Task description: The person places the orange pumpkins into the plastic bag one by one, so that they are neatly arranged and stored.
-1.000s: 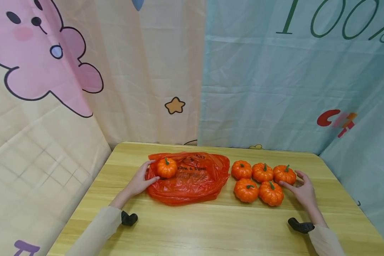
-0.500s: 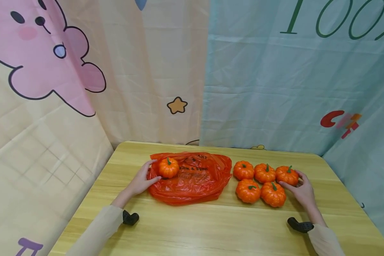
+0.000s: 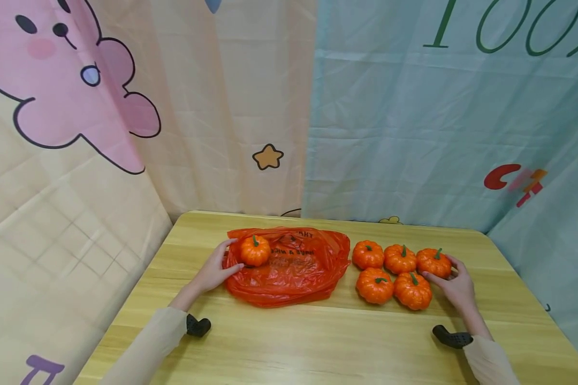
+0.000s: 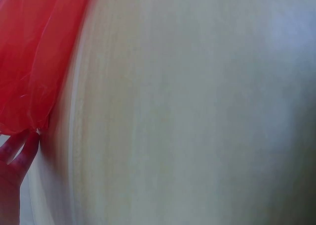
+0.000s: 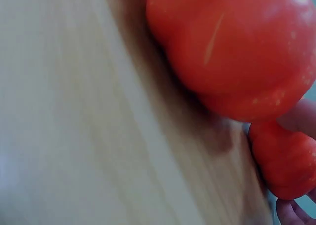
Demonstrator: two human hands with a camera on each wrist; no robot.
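At the left end of a red plastic bag (image 3: 289, 278), my left hand (image 3: 213, 270) holds the bag's edge, thumb and fingers set apart around its side. In the left wrist view the fingertips (image 4: 30, 142) meet the edge where the film gathers. One small orange pumpkin (image 3: 255, 251) with a green stem sits on the left part of the bag, just beyond these fingers. My right hand (image 3: 457, 286) grips the rightmost pumpkin (image 3: 433, 263), thumb on its near side and fingers behind. In the right wrist view a large near pumpkin (image 5: 242, 47) partly covers this grip.
Several more pumpkins stand close together in two rows between the bag and my right hand, one of them a front pumpkin (image 3: 374, 286). They rest on a wooden table (image 3: 318, 347). Printed curtains (image 3: 212, 133) hang behind and beside it. Black bands (image 3: 455, 338) sit on both wrists.
The whole head view has shifted slightly, so everything appears a little further right. Both hands, the bag and the pumpkins keep their places on the table.
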